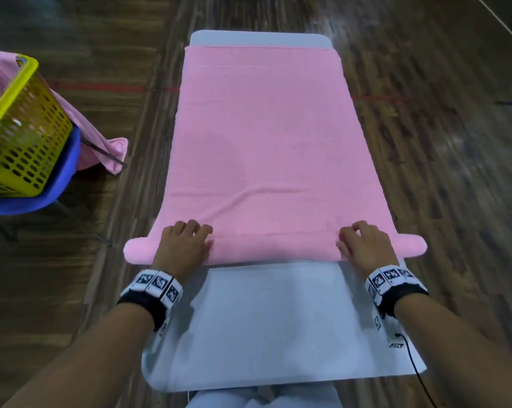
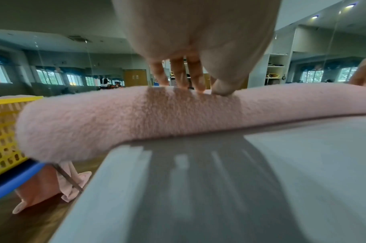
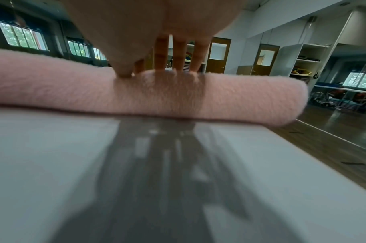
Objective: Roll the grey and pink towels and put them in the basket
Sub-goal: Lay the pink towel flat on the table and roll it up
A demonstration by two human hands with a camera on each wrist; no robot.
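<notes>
Pink towel [image 1: 263, 142] lies across the white table [image 1: 278, 319], its near edge rolled up. Left hand [image 1: 184, 242] and right hand [image 1: 363, 242] press the roll, fingers spread. Yellow basket [image 1: 16, 128] sits on a blue chair [image 1: 63, 178] left of the table, pink cloth [image 1: 101, 148] draped behind it.

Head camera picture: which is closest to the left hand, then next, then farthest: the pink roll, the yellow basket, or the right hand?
1. The pink roll: right under the left hand, whose fingers press on it.
2. The right hand: farther along the same roll, toward its right end.
3. The yellow basket: off to the left on a blue chair, beside the table.
</notes>
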